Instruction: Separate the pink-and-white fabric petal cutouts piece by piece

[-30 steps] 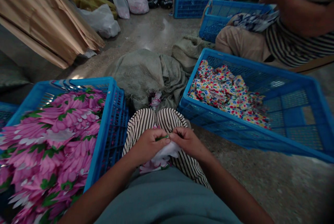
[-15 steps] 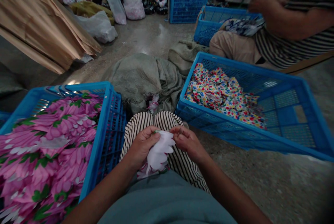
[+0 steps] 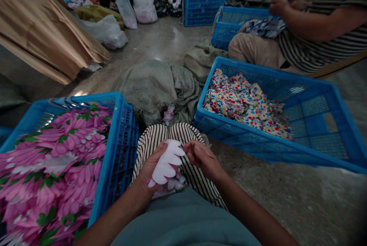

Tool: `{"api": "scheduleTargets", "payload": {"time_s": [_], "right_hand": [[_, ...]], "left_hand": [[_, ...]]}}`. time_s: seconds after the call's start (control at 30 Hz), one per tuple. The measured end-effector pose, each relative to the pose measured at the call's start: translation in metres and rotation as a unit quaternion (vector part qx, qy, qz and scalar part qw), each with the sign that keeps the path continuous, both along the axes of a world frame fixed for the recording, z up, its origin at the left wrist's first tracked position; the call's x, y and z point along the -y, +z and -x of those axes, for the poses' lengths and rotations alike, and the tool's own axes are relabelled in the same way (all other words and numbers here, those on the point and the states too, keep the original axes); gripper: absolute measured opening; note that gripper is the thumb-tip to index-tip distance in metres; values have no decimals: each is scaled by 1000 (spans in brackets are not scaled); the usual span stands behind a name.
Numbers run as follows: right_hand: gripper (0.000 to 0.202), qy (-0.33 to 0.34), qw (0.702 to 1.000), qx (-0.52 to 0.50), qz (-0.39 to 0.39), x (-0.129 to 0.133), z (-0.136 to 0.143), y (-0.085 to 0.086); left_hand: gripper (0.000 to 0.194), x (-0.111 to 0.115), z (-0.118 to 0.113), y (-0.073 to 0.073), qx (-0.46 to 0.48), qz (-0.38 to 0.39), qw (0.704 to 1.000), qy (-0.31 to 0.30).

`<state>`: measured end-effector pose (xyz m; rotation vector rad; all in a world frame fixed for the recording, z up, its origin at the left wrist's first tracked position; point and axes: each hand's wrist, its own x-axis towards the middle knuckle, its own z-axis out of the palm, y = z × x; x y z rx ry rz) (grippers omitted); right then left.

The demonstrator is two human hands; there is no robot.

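I'd keep my left hand (image 3: 150, 169) cradling the scalloped fabric piece (image 3: 166, 162) flat while my right hand (image 3: 202, 158) fingers pinch its three-o'clock edge lightly.

Left hand's (image 3: 149, 169) palm behind white scalloped fabric piece (image 3: 166, 162); co-worker's torso (image 3: 323, 43) cropped.

Dim light is glancing off the grey concrete floor (image 3: 169, 41); brown paper sheets (image 3: 48, 35) are leaning at my left, sacking (image 3: 155, 85) lying ahead.
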<state>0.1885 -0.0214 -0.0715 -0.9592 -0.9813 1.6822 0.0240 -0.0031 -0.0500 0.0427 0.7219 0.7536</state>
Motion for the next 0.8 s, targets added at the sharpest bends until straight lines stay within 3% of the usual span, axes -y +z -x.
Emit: {"api": "scheduleTargets", "payload": {"time_s": [0.1,0.2,0.23,0.3,0.37,0.4,0.43,0.47,0.5,0.57,0.6,0.7,0.8], "right_hand": [[37,9,1000,-18,11,-1,4,-1],[41,15,999,-24,22,-1,8,1],[40,16,1000,-14,21,0,9,3],[31,1,999,39,-1,1,9,6],[18,-56,988,137,-55,1,8,8],[13,-91,973,191,-92,1,7,9],[8,-118,953,245,-131,0,6,8],[3,-132,933,290,-168,-1,6,7],[1,-130,917,323,-198,-1,6,6],[6,-80,902,357,-230,0,9,3],[8,-43,902,362,-232,1,12,1],[9,46,928,323,-182,6,17,-1],[12,45,965,237,-101,9,13,0]], "left_hand": [[14,1,-1,2,-39,-30,999,-6],[15,2,-5,7,-162,-114,980,-31],[14,1,-6,8,-219,-160,961,-50],[13,-1,-5,11,-349,-271,896,-51],[16,-4,-1,13,-468,-355,809,14],[18,-5,1,13,-505,-365,780,49],[19,-6,3,13,-517,-355,776,63],[20,-6,4,13,-501,-327,800,47],[22,-5,3,11,-454,-285,844,7],[27,-1,-1,7,-299,-177,935,-71],[26,2,-4,4,-227,-126,962,-78],[12,7,-14,-5,-147,-43,988,-12],[10,6,-17,-7,-165,-42,985,21]]}}
